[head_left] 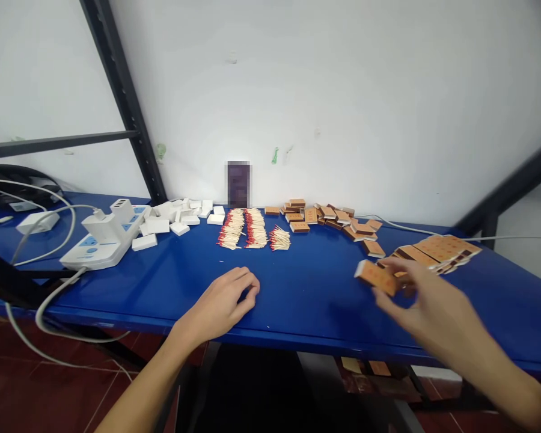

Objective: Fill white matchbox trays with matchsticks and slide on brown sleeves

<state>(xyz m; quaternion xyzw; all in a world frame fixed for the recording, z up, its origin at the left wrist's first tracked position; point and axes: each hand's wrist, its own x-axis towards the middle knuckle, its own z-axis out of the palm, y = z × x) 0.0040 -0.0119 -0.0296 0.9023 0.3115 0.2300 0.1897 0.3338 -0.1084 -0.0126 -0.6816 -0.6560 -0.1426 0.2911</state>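
Observation:
My right hand [428, 294] is closed on an orange matchbox [375, 275] with a white end showing, held above the right part of the blue table [306, 282]. This hand is slightly blurred. My left hand [228, 297] rests near the table's front edge with its fingers curled in and nothing visible in them. Beyond it lie two long rows of red-tipped matches [255, 228] and a smaller pile of matches [279, 238]. Several orange matchboxes [311, 216] are heaped behind, to the right of the matches.
White box trays [180, 216] lie loosely heaped at the back left. Beside them stands a white power strip [92, 246] with plugs and cables. Flat matchbox sleeves [446, 248] are stacked at the right. A pixelated dark rectangle [238, 184] stands against the wall. Black shelf posts [121, 90] frame the table.

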